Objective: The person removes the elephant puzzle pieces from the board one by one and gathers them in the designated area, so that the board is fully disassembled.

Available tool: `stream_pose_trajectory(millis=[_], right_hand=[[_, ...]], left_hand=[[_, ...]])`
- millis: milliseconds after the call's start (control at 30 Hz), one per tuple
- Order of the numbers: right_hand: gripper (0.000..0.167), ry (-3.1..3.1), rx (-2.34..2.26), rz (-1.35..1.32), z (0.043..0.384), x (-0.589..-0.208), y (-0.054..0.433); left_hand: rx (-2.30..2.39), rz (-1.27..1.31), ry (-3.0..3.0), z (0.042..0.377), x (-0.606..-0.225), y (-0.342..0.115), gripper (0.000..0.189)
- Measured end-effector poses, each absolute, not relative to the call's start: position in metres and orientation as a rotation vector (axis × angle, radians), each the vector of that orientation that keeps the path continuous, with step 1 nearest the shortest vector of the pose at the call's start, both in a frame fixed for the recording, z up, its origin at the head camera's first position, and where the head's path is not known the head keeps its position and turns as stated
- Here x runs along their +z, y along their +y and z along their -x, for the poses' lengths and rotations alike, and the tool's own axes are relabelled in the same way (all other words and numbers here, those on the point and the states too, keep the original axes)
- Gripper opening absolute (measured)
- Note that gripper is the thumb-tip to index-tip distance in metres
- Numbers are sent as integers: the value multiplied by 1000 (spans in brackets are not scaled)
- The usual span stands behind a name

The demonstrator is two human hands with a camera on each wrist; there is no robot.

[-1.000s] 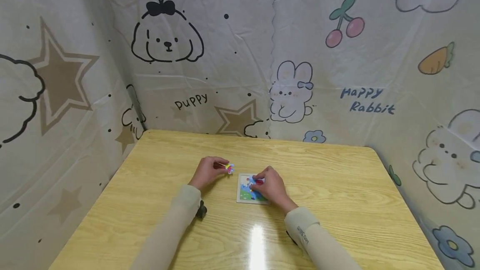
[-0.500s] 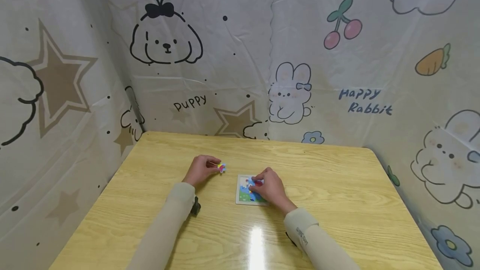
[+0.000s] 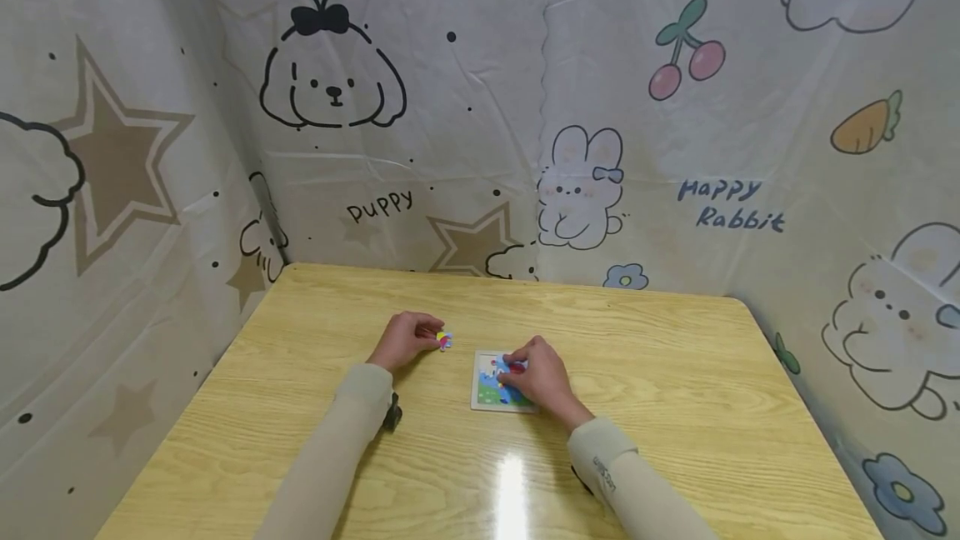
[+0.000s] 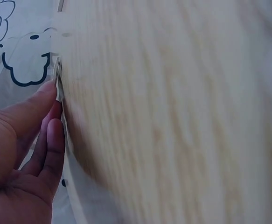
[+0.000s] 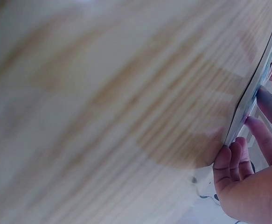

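Covering the puzzle (image 3: 489, 393): the right hand (image 3: 543, 375) hides its right side.
Puzzle's place: flat on the table (image 3: 675, 357), under the right fingertips, right of the left hand (image 3: 401, 342).
Left grip: thumb and fingers nearly closed, pinching a small colourful piece (image 3: 444, 341) apart from the puzzle; edge-on from the left wrist, its print is unreadable.
Right fingers: bent, touching the puzzle; whether they pinch anything, cannot tell.

Long, pale beige sleeves (image 3: 318, 461) end in broad cuffs (image 3: 602, 438); dark lettering (image 3: 604, 474), too small to read, marks the right sleeve beside its cuff. A chunky black device (image 3: 392, 413) juts out by the left cuff.
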State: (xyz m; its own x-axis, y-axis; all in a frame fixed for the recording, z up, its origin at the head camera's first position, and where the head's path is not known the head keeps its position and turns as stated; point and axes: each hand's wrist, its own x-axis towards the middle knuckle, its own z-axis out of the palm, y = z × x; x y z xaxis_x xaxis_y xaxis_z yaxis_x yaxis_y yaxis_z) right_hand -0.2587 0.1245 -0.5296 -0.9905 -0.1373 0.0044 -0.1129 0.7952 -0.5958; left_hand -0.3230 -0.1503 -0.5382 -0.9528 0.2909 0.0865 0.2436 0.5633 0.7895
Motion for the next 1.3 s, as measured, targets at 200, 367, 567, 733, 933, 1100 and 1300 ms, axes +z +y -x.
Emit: stream_pose_trajectory(millis=[200,367,567,733,933,1100,1300], right_hand=[[36,2951,-977,228,258,-530,125],[36,2958,-977,239,258,-531,125],[36,2957,-969,224,259,-532,126],[36,2963,-963,234,259,-533,125],[36,2937,-988,256,258,-533,127],[33,2863,-1069,274,259,-532,131],[36,2808,-1056,323,260,-529,141]], left_hand=[[1339,-488,2760,324,-540,-149,31],[1331,-484,2768,323,-540,-148,31],[1329,-465,2769,321,-540,-146,31],[1329,-416,2781,319,-540,-145,35],[1392,-387,2756,306,-528,-138,37],[1418,-478,2672,292,-517,-123,34],[1319,-620,2610,274,-517,-101,28]])
